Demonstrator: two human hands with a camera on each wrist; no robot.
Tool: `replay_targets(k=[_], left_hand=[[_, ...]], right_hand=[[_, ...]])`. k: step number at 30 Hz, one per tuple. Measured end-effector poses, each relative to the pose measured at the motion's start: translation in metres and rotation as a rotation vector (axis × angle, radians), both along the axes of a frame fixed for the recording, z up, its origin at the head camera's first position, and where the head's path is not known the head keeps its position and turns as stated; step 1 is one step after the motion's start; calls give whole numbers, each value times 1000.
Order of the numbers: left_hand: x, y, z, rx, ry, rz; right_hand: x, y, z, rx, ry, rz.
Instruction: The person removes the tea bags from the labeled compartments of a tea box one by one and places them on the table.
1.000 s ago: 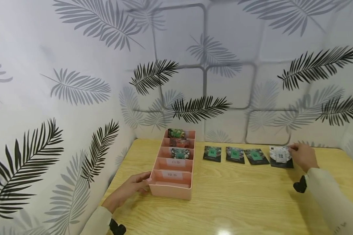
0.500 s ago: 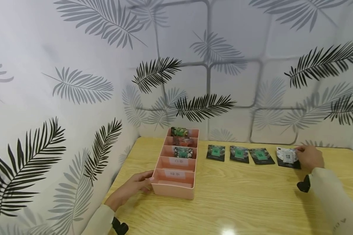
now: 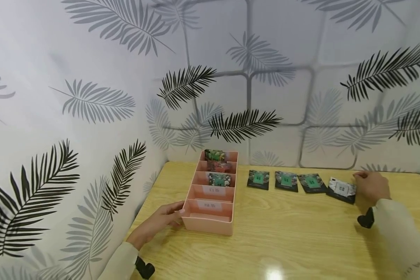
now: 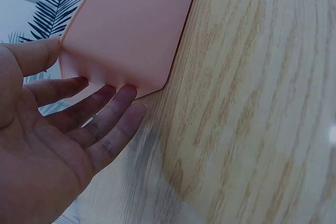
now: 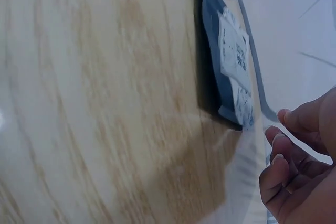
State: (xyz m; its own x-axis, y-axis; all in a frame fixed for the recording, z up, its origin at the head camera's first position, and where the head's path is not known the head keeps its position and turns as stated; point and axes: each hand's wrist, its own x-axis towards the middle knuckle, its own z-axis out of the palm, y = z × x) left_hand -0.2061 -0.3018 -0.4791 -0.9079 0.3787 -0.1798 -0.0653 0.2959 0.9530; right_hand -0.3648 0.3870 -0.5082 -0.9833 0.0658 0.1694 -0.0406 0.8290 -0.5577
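My left hand (image 3: 159, 222) holds the near left corner of a long pink divided box (image 3: 208, 225); the thumb sits at the rim and several fingers (image 4: 107, 92) press against the outer wall. Far to the right, my right hand (image 3: 372, 187) is beside a black and white sachet (image 3: 341, 189) lying at a slant on the table. In the right wrist view the thumb and fingertips (image 5: 278, 139) are loosely curled, hold nothing, and stand apart from that sachet. Left of it lie three dark sachets with green labels, among them a tilted one (image 3: 312, 182).
Three rear compartments of the box hold packets: a green one (image 3: 215, 155), a red one (image 3: 219, 167) and a dark floral one (image 3: 219, 180). White labels (image 3: 210, 205) mark two nearer dividers. A leaf-patterned curtain (image 3: 278, 97) borders the wooden table (image 3: 287, 233) behind and at left.
The black and white sachet has turned clockwise into a slant, and my right hand has come off it to the right. The left hand stays at the box corner; the view shifts slightly.
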Motion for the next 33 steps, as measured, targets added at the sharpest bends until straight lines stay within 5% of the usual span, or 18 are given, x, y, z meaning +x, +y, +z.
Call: replay_targets(k=[18, 33], left_hand=[[-1, 3, 4, -25, 8, -1], [2, 2, 3, -16, 27, -11]], right_hand=[[15, -68, 41, -97, 74, 106], [24, -149, 67, -156, 122, 309]])
